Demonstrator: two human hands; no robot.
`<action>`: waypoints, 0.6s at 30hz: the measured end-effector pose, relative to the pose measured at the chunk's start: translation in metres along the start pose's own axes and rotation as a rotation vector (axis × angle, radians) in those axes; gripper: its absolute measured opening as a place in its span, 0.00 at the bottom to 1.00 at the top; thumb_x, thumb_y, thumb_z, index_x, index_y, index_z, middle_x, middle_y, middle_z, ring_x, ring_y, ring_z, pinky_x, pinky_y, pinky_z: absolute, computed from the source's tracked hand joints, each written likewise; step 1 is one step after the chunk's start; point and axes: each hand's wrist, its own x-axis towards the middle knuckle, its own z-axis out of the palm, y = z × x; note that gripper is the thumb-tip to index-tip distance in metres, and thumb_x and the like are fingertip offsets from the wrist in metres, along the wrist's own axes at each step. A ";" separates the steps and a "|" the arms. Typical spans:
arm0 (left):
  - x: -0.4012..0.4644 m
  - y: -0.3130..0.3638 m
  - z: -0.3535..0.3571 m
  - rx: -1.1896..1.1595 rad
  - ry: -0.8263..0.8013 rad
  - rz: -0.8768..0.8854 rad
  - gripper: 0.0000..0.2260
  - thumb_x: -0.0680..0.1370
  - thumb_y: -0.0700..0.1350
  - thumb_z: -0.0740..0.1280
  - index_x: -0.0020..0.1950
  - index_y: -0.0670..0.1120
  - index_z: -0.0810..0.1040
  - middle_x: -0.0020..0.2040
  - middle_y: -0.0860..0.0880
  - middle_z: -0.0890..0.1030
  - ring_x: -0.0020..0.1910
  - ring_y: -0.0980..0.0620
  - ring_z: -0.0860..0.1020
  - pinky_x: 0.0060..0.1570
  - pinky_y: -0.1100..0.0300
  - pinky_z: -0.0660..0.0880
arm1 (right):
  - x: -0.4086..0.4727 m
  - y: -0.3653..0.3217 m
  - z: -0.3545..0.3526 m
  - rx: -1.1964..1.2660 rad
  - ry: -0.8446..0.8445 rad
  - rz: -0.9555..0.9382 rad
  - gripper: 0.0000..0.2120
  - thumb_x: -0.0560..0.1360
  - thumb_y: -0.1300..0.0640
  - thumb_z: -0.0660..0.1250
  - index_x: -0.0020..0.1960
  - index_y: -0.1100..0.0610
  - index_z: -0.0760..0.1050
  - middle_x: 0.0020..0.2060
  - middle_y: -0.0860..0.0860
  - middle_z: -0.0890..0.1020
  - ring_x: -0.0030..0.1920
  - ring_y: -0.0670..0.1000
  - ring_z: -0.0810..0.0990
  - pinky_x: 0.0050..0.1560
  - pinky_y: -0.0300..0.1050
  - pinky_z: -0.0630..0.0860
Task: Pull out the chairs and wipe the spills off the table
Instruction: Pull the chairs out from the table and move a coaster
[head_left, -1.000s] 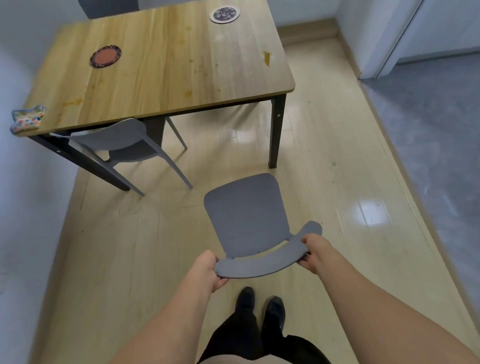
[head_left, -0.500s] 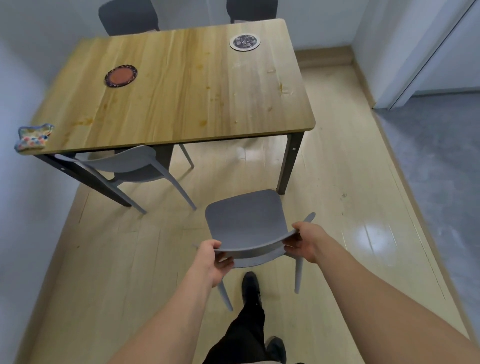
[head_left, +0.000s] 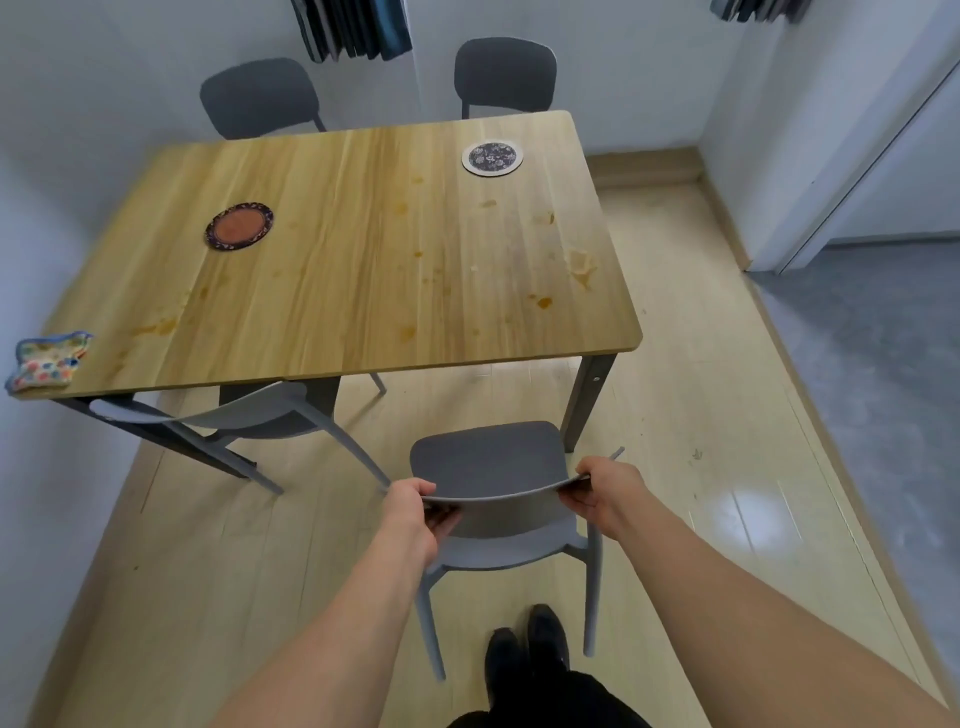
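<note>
The grey chair (head_left: 493, 467) stands on the floor in the lower middle of the frame, clear of the desk (head_left: 363, 270) and just below its lower right leg. Its backrest top edge faces the camera, and both hands grasp that edge: the left hand (head_left: 415, 506) curls round its left end with the fingers tucked under and out of sight, and the right hand (head_left: 602, 488) grips its right end, thumb on top. Only 2 of the chair's legs show plainly, at the near side; the far ones are hidden by the seat.

A second grey chair (head_left: 223, 415) sits tucked under the desk's lower left edge, its seat mostly covered by the desktop. 2 more chairs stand at the far side, one at upper left (head_left: 260, 96) and one at upper middle (head_left: 506, 73), with only their backrests visible above the desk.

The wooden desktop carries brownish spills (head_left: 543, 301) scattered across it, thickest toward the right side and along the lower left; several are faint and hard to separate from the wood grain. A red round coaster (head_left: 239, 227) lies left of centre and a dark patterned coaster (head_left: 492, 157) near the upper right corner. A colourful folded cloth (head_left: 47, 361) rests on the lower left corner, hanging partly over the edge.

The person's dark shoes (head_left: 527, 649) show at the bottom, partly cut off by the frame.
</note>
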 end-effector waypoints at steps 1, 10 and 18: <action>0.000 0.004 0.005 -0.011 -0.004 0.005 0.11 0.74 0.35 0.60 0.55 0.37 0.72 0.55 0.35 0.79 0.52 0.36 0.80 0.52 0.44 0.80 | 0.003 -0.005 0.002 0.015 -0.006 0.002 0.12 0.77 0.69 0.60 0.60 0.68 0.70 0.49 0.64 0.80 0.52 0.62 0.82 0.46 0.54 0.81; 0.048 0.045 0.048 -0.170 -0.032 0.007 0.12 0.75 0.32 0.59 0.58 0.38 0.70 0.58 0.36 0.75 0.57 0.36 0.77 0.56 0.43 0.78 | 0.059 -0.058 0.034 0.044 -0.055 0.048 0.13 0.77 0.70 0.60 0.61 0.69 0.70 0.47 0.63 0.79 0.49 0.60 0.81 0.54 0.57 0.79; 0.110 0.104 0.081 -0.233 0.040 -0.006 0.08 0.75 0.30 0.56 0.47 0.40 0.71 0.50 0.40 0.73 0.48 0.41 0.75 0.58 0.49 0.74 | 0.116 -0.094 0.102 0.103 -0.017 0.029 0.18 0.76 0.73 0.57 0.66 0.69 0.66 0.46 0.60 0.74 0.45 0.57 0.76 0.54 0.55 0.76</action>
